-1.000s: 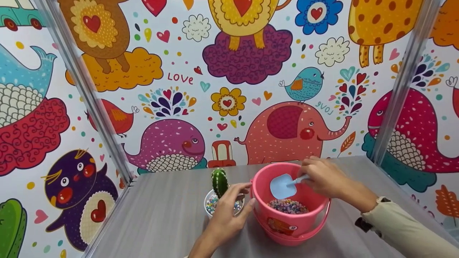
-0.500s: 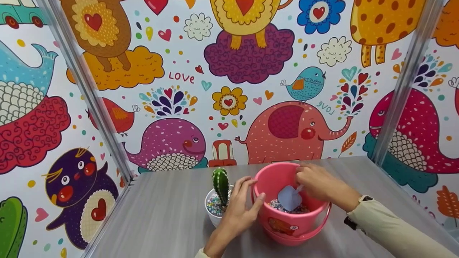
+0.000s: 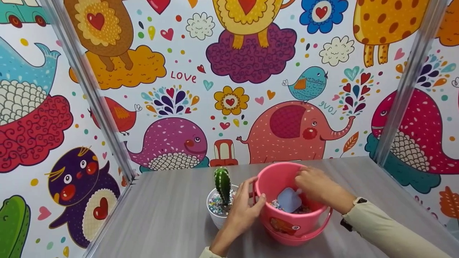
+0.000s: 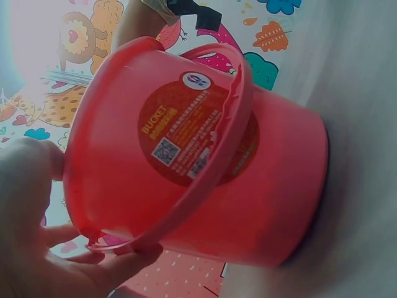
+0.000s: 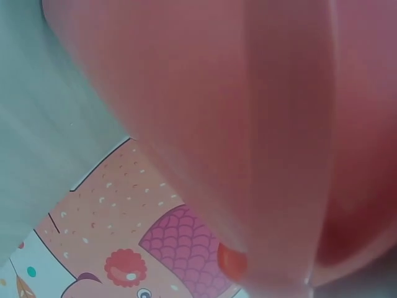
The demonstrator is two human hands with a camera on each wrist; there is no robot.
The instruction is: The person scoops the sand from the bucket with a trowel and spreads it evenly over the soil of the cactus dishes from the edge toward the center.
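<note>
In the head view a pink bucket (image 3: 269, 179) stands on the table, with small multicoloured beads (image 3: 275, 205) in its bottom. My right hand (image 3: 315, 184) reaches over the bucket's right rim and grips the handle of a light blue toy shovel (image 3: 289, 200). The shovel's blade is down at the beads; its handle is mostly hidden by the hand. My left hand (image 3: 242, 213) holds the bucket's left rim, with fingers beside the pink carrying handle (image 4: 208, 167) in the left wrist view. Just left of that hand, a cactus (image 3: 223, 184) rises from a white pot (image 3: 216, 216) holding pastel beads.
The grey table (image 3: 168, 208) ends at a back wall (image 3: 193, 46) printed with cartoon animals. Metal posts (image 3: 86, 89) mark the corners of the booth. Bucket wall and carrying handle fill most of the right wrist view.
My right hand has lowered the shovel from near the bucket's rim down to the beads. My left hand has shifted slightly right, onto the bucket's rim.
</note>
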